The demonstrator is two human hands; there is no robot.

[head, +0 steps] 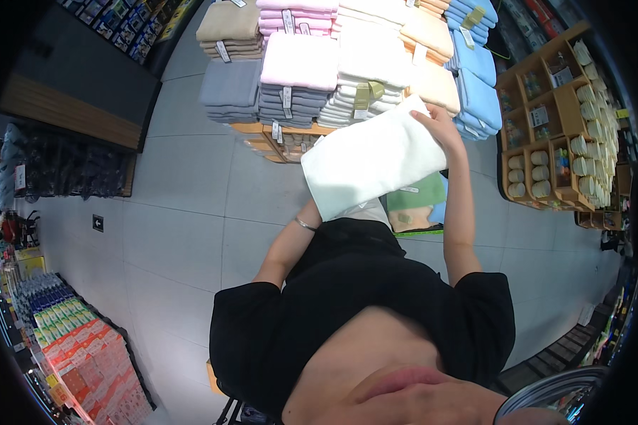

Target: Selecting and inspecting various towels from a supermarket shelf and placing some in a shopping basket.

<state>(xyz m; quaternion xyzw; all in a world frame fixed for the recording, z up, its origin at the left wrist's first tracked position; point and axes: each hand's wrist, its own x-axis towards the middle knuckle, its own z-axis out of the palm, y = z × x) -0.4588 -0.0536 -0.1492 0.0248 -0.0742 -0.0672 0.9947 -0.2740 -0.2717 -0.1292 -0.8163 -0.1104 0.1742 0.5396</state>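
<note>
A folded white towel (375, 151) is held up at a slant in front of my body. My right hand (440, 126) grips it at the upper right corner, thumb on top and the other fingers mostly hidden. On the other side, my left wrist wears a silver bangle (304, 224) and passes under the towel's lower left edge; the left hand itself is covered, so its grasp does not show. Just beyond the towel are stacks of folded towels: white (372, 58), peach (433, 87), blue (478, 101), pink (299, 61) and grey (229, 82), many with paper tags.
The stacks rest on a wooden display stand (268, 139). By my legs, a low container (417, 232) holds green, peach and blue towels. A wooden shelf unit (545, 119) with cups stands at right. Stacked boxed goods (93, 366) are at lower left, on the grey tiled floor (175, 223).
</note>
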